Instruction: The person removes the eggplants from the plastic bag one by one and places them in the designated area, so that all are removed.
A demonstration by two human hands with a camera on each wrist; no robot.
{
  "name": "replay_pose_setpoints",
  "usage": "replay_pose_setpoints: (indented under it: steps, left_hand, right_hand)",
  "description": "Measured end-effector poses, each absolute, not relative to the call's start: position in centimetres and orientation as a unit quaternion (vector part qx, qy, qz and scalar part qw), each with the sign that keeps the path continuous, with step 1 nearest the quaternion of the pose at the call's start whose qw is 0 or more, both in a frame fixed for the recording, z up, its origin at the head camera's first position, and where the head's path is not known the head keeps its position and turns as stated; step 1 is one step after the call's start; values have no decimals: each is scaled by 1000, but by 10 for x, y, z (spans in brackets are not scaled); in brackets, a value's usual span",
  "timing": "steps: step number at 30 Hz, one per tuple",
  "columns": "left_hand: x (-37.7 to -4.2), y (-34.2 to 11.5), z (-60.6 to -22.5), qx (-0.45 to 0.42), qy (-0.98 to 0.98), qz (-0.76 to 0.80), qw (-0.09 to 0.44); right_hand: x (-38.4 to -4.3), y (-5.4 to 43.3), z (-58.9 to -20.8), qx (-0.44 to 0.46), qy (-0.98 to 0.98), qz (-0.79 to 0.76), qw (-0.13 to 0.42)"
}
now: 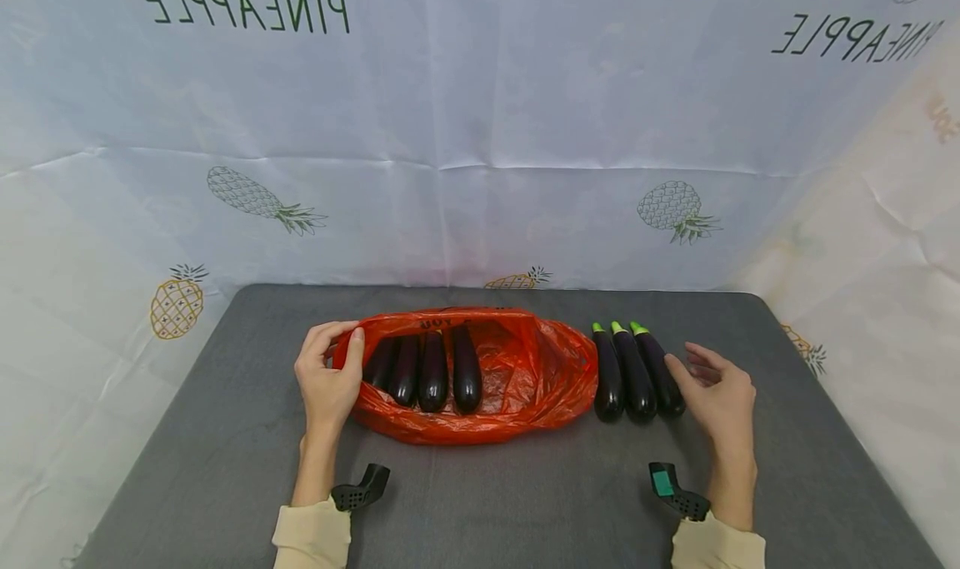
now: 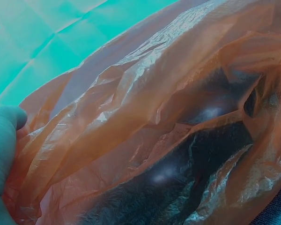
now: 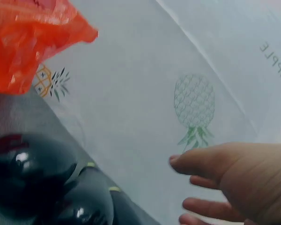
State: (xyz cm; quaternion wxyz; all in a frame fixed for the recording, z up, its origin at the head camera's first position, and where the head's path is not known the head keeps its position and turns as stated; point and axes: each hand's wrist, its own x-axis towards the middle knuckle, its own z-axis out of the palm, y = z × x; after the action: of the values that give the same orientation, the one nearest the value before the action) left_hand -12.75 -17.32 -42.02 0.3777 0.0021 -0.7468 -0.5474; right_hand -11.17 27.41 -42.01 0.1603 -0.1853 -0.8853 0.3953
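Observation:
A red plastic bag (image 1: 517,427) lies with its mouth spread wide. Several dark eggplants (image 1: 467,373) rest side by side in its left half. My left hand (image 1: 327,373) grips the bag's left rim, thumb on the inner side; the left wrist view shows the crinkled film (image 2: 131,98) with dark eggplants behind it. Right of the bag, three eggplants with green stem ends (image 1: 636,377) lie in a row. My right hand (image 1: 716,394) is beside the rightmost one, fingers loosely bent and holding nothing. In the right wrist view this hand (image 3: 225,180) appears apart from the eggplants (image 3: 33,173).
Everything lies on a grey table (image 1: 487,502), whose back edge meets a white pineapple-print cloth (image 1: 450,219). The cloth also hangs along both sides. Black straps with small mounts (image 1: 678,494) sit at both wrists.

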Motion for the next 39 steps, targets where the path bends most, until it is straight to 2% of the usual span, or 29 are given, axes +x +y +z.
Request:
replay_pose_setpoints:
  steps: [6,13,28,34,39]
  left_hand:
    - [-129,-174,-422,3,-748,-546,377]
    - [-129,-174,-421,3,-749,-544,378]
    - [-142,-185,-443,4,-752,-538,380]
    - [-138,-181,-436,1,-750,-542,379]
    - [-130,-173,-422,-12,-744,-544,388]
  right_hand:
    - [-114,264,-412,-166,-841,443,262]
    - [-115,246,-399,-127,-809,483,311]
    - [-113,192,-384,-26,-759,580,293]
    - [-111,156,-382,44,-742,614,265]
    - [-109,126,-388,93,-746,621,221]
